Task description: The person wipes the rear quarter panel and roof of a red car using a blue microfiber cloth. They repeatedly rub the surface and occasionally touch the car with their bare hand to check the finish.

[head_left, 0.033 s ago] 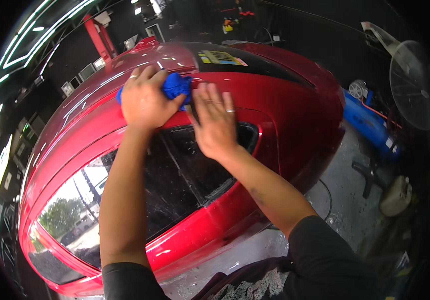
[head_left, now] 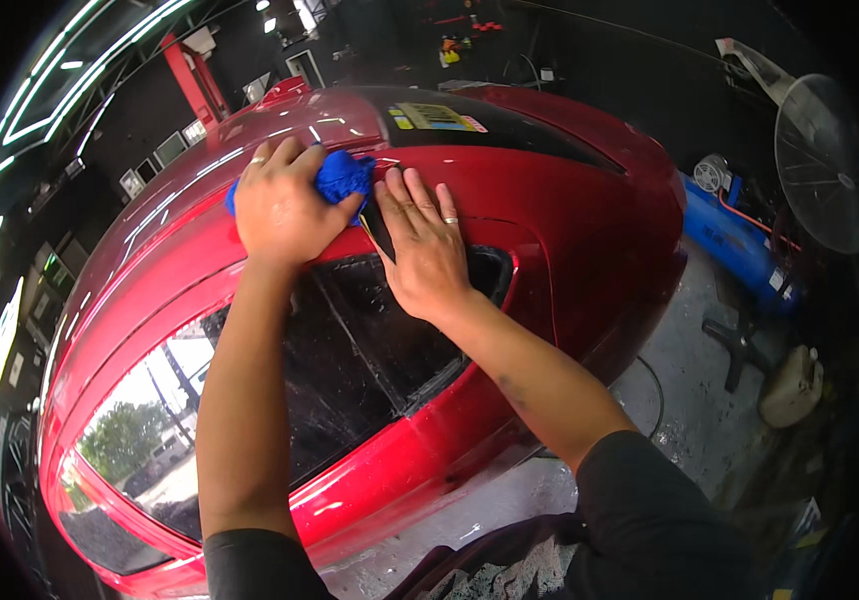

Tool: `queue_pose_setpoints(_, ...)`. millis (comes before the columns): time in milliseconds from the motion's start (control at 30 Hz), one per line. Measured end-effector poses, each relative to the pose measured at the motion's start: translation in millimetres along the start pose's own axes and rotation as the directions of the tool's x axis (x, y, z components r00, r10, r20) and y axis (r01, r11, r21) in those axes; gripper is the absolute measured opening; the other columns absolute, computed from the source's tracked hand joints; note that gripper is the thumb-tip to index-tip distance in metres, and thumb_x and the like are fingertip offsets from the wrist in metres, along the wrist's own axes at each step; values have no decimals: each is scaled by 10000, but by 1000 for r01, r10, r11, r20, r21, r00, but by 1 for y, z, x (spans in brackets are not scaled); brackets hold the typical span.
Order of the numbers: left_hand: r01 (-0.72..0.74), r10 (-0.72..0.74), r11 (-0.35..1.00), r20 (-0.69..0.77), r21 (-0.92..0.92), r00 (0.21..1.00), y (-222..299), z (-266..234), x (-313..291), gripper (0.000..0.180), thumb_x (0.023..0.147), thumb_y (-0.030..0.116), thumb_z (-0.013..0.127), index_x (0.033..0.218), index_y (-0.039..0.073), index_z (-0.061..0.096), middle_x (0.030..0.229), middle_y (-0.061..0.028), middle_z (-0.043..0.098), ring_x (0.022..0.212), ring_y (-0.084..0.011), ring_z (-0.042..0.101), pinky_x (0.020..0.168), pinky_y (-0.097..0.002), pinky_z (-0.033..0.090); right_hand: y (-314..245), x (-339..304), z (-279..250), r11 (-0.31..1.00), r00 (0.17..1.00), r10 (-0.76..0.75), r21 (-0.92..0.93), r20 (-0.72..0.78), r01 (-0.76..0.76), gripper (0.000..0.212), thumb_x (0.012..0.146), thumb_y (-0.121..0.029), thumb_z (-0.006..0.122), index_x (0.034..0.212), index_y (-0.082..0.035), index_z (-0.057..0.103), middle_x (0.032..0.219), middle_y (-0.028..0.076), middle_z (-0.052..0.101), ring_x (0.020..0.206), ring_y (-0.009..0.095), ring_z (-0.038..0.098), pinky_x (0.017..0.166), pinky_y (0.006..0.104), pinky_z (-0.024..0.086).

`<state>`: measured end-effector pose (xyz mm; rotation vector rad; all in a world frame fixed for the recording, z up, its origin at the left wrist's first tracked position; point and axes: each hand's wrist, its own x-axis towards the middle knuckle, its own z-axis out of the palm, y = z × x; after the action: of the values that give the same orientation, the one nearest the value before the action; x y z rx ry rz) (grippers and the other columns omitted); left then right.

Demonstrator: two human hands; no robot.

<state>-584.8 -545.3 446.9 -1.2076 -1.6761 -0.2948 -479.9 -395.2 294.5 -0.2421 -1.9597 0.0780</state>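
Observation:
My left hand [head_left: 285, 208] is closed over a crumpled blue cloth [head_left: 345, 178], pressing it on the roof edge of a red car [head_left: 560, 200]. Part of the cloth is hidden beneath the palm. Just to the right, my right hand [head_left: 428, 248] lies against the panel above the dark side window [head_left: 340, 330], its fingers extended. A thin dark flat piece [head_left: 379, 232] with a yellowish edge sticks out along the thumb side of that hand. It appears held under the palm; the thumb and the rest of the piece are hidden.
The dark rear window [head_left: 530, 135] bears a yellow label [head_left: 440, 117]. Right of the car stand a blue tank [head_left: 735, 240], a large fan [head_left: 820, 165] and a pale jug [head_left: 792, 388] on the grey floor [head_left: 675, 360]. A red post [head_left: 195, 80] rises behind.
Hardly anything differs. Both hands appear slightly farther left in the picture, along with a small shift of the whole view; the blue cloth stays under my left hand.

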Motion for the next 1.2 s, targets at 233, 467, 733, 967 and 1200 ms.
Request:
queue_pose_setpoints(233,-6,4,1000,-89,-23,996,5,-3,5,399,663,371,927,926,114,771,956,-63,701,979,-330,689,860,-466,595,225,-59,-32,921,922,367,-87,-126,-379,494,1179,-278,429,1621,-69,503,1693,174,486,1596,359,416,1256,602,337)
queue_pose_setpoints(467,-27,27,1000,-67,-3,997,2,1,1,471,648,360,923,1015,93,794,986,-82,712,977,-340,684,868,-465,585,-3,16,8,1000,996,25,-17,-88,-27,763,907,-285,799,1574,-24,537,1662,241,505,1588,410,421,1281,623,282)
queue_pose_setpoints(733,-7,6,1000,-60,-21,998,5,-3,2,487,625,289,897,1032,49,775,1013,-121,708,1009,-373,674,899,-485,569,253,-56,-38,914,904,399,-18,-151,-406,428,1089,-243,580,1461,-32,617,1549,184,607,1449,397,549,1144,575,439)
queue_pose_setpoints(967,-35,34,999,-53,-12,998,2,3,-1,461,626,286,872,997,42,751,995,-120,695,970,-380,658,864,-497,550,103,-16,-8,993,997,60,-101,-57,-65,679,966,-319,750,1553,-42,551,1635,193,535,1569,420,435,1255,655,311)
queue_pose_setpoints(1200,-56,57,998,-37,22,998,-6,2,-5,389,646,276,834,933,39,722,976,-137,682,930,-392,646,826,-488,527,202,-45,-46,990,991,113,-80,-70,-119,642,960,-336,750,1508,-46,582,1579,193,571,1472,420,519,1104,608,423)
